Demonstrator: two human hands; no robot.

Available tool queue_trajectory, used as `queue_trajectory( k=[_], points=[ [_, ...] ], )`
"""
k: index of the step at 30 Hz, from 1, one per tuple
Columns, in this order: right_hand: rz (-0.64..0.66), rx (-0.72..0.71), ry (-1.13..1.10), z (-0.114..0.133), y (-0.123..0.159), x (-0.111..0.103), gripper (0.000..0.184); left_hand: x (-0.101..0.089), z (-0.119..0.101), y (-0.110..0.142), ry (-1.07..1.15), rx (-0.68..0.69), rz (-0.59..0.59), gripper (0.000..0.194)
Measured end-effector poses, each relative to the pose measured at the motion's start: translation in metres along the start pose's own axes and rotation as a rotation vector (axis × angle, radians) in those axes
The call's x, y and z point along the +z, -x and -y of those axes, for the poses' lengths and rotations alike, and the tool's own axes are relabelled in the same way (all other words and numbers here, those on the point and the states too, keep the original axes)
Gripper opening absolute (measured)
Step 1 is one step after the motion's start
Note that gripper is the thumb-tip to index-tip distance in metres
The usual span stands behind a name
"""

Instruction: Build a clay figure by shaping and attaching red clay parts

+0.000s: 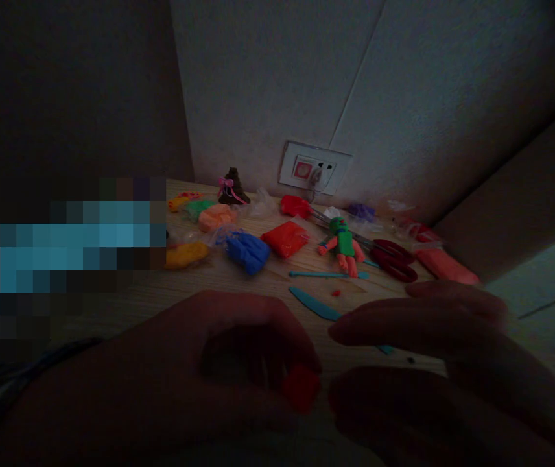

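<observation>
Between the thumb and fingertips of my left hand (161,363) is a small lump of red modelling clay (301,388). My right hand (457,363) hovers just to the right of the lump, its fingers apart and nothing visible in them. Beyond the hands lies a blue-green plastic clay knife (314,303), with a thin stick tool (326,275) of like colour behind it. A tiny red bit of clay (336,293) rests near them. Farther back is a clay figure (343,243) with a green head and body and pink limbs. The scene is dim.
Bags of blue (247,251), orange-red (286,238) and yellow clay (186,254) lie on the wooden table. Red-handled scissors (394,259) sit right of the figure. A brown clay shape (233,188) with a pink bow stands behind. A wall socket (315,168) holds a plug. Pixelation hides the left.
</observation>
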State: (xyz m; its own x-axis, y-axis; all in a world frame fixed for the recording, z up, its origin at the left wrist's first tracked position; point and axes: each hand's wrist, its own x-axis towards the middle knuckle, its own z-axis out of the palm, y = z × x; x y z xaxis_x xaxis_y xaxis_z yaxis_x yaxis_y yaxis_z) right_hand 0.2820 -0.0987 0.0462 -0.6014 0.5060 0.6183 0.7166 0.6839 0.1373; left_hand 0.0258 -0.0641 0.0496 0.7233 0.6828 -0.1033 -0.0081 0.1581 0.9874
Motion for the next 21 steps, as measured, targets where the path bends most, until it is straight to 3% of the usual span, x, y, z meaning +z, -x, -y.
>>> queue_trajectory(
  k=[3,7,10,18,21],
  points=[
    [-0.052,0.017,-0.080,0.003,-0.004,-0.005,0.046,0.002,-0.003,-0.005,-0.001,-0.009,-0.031,0.020],
    [0.010,-0.008,-0.072,0.001,-0.006,-0.010,0.056,0.001,-0.004,-0.007,-0.112,0.029,-0.082,0.013],
    [0.033,-0.039,-0.071,-0.001,-0.006,-0.010,0.055,0.000,-0.003,-0.005,-0.079,0.002,-0.063,0.015],
    [-0.115,0.007,-0.155,0.005,-0.009,0.002,0.052,-0.003,-0.005,-0.006,0.035,0.015,-0.083,0.013],
    [-0.061,-0.014,-0.078,0.004,-0.012,-0.002,0.053,-0.002,-0.005,-0.008,0.044,0.003,-0.073,0.013]
  ],
)
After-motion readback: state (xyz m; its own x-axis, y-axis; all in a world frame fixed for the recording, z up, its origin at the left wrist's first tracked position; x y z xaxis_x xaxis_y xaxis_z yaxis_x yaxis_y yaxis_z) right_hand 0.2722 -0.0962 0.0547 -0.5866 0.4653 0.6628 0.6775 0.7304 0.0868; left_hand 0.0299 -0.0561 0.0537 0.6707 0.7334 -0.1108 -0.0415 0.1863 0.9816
